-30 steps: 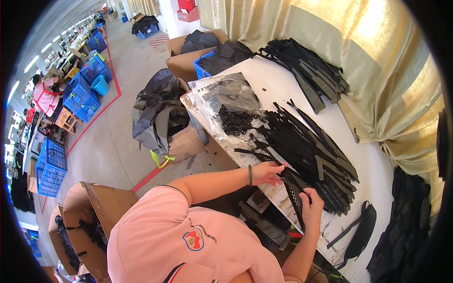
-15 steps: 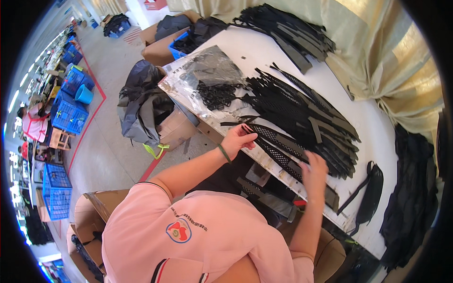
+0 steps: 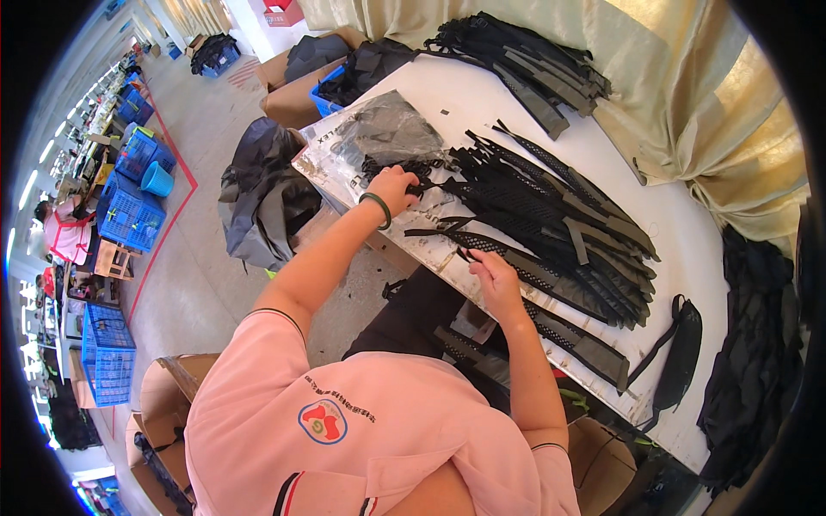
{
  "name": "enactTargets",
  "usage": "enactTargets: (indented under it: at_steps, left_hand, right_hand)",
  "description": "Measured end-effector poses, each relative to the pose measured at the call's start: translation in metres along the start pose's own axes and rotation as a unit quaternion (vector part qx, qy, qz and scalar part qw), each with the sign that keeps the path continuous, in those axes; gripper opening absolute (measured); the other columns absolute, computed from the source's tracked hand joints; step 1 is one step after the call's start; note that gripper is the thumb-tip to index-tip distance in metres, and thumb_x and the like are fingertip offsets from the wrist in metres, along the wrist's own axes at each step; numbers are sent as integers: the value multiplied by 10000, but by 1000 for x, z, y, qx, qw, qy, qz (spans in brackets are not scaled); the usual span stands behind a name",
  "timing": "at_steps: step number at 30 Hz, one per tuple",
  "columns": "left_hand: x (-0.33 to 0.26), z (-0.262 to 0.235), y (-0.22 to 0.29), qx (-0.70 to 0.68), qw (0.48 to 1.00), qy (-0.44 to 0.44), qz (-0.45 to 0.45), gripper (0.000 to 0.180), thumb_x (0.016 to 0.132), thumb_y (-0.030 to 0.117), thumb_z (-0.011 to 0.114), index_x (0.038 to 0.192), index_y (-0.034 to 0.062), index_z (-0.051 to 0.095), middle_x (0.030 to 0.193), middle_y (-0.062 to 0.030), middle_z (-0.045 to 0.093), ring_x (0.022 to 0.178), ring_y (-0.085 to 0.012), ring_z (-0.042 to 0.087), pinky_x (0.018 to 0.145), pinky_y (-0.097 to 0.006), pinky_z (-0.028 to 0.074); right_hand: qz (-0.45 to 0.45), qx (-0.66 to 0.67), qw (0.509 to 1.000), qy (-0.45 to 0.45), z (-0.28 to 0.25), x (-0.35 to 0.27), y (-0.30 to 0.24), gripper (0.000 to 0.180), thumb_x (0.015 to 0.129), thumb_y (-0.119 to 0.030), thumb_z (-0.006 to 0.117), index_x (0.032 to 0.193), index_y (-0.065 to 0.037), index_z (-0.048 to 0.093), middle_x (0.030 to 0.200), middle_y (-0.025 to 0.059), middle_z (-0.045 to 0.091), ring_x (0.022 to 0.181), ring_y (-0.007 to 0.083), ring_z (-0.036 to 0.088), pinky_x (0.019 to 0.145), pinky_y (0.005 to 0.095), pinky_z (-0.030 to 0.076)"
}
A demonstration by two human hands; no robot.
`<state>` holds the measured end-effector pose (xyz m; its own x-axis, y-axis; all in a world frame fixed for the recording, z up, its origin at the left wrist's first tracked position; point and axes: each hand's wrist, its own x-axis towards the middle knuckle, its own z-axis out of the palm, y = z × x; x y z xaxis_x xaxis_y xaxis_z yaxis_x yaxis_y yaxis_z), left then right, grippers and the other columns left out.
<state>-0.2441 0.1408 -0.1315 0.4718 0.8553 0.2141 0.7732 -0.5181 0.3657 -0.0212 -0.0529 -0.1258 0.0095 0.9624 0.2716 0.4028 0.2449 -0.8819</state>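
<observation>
My left hand (image 3: 394, 191) reaches over the near edge of a heap of small black pieces (image 3: 379, 162), buckle-like in shape. Its fingers are bent together at the heap; what lies between the fingertips is hidden. Closer to the table's front edge, my right hand (image 3: 496, 280) is closed in a pinch on the narrow black end of a mesh strap (image 3: 564, 331), whose wider grey-black end lies along the table edge. Just beyond it, another mesh strap (image 3: 525, 264) rests beside a large fanned pile of similar straps (image 3: 559, 206).
A clear plastic bag (image 3: 387, 120) lies on the white table (image 3: 671, 224). More straps (image 3: 525, 64) are stacked at the far side. A black padded piece (image 3: 677, 357) rests at right. Dark bags (image 3: 262, 193) stand beside the table's left corner; cardboard boxes (image 3: 176, 387) are near me.
My left hand has moved from the strap end up to the heap of small black pieces. My right hand has shifted left along the strap and now pinches its narrow end.
</observation>
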Motion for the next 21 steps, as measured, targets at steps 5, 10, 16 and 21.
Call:
enactTargets:
  at_steps: [5, 10, 16, 21]
  left_hand:
    - [17, -2, 1, 131, 983, -121, 50, 330, 742, 307, 726, 1012, 126, 675, 979, -95, 592, 996, -301, 541, 862, -391, 456]
    - [11, -15, -3, 46, 995, -4, 93, 231, 814, 272, 665, 909, 62, 657, 881, -121, 630, 811, -271, 612, 733, -370, 488]
    - [-26, -51, 36, -352, 930, -33, -100, 105, 872, 101, 613, 914, 4, 606, 786, -78, 646, 696, -124, 629, 650, -243, 489]
    - [-62, -40, 85, -645, 749, -130, -77, 142, 863, 28, 613, 993, 30, 556, 834, -42, 633, 705, -121, 627, 653, -233, 508]
  right_hand:
    - [21, 16, 1000, -8, -2, 5, -9, 211, 853, -28, 597, 1058, 1, 641, 794, 55, 591, 645, 120, 527, 591, 229, 431]
    - [91, 105, 990, -2, -11, 5, -16, 188, 870, -79, 596, 1027, 11, 646, 743, 74, 585, 603, 146, 540, 596, 263, 445]
    - [25, 50, 998, -40, -28, 7, -28, 226, 864, -96, 617, 1074, -14, 633, 807, 83, 569, 666, 172, 514, 603, 253, 415]
    - [-1, 21, 1000, -19, -31, 5, -36, 211, 832, -43, 638, 1041, -20, 654, 771, 79, 575, 655, 159, 527, 602, 252, 422]
